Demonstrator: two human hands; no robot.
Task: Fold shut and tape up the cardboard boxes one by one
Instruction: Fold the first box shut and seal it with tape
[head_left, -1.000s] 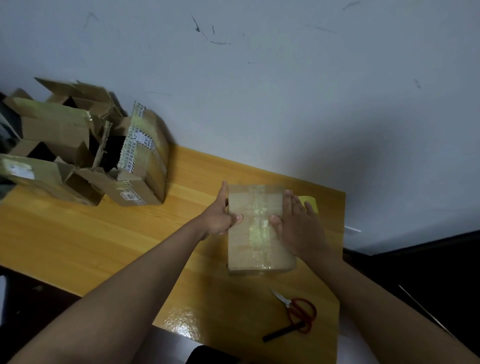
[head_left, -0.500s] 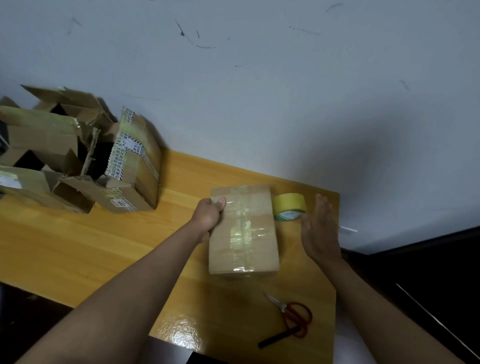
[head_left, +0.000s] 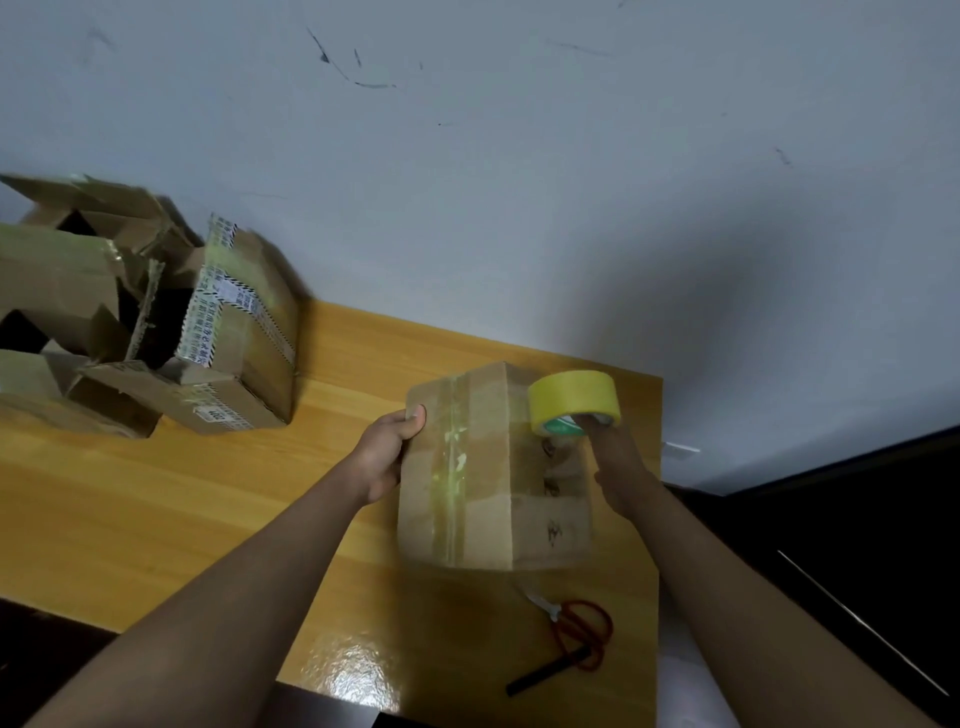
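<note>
A: What is the left hand (head_left: 387, 457) doing?

B: It is gripping the left edge of the box (head_left: 493, 467), thumb curled over the top face. The right hand (head_left: 618, 462) is holding the tape roll (head_left: 574, 400), with fingers hooked into its core, just past the box's far right corner.

A: How is the box looking?

B: Plain brown cardboard, folded shut, with a glossy strip of clear tape running along its top face. It is sitting tilted on the right part of the desk (head_left: 208, 493), so a side face with dark scribbles is showing on the right. Scissors (head_left: 576, 629) are lying just in front of it.

A: What is differing from half a second ago?

B: Then the box was lying flat, and the right hand was hovering spread beside the roll, which was resting on the desk. Now that hand is clutching the roll and the box is tipping up. The pile of open boxes (head_left: 130, 322) is staying at far left.
</note>
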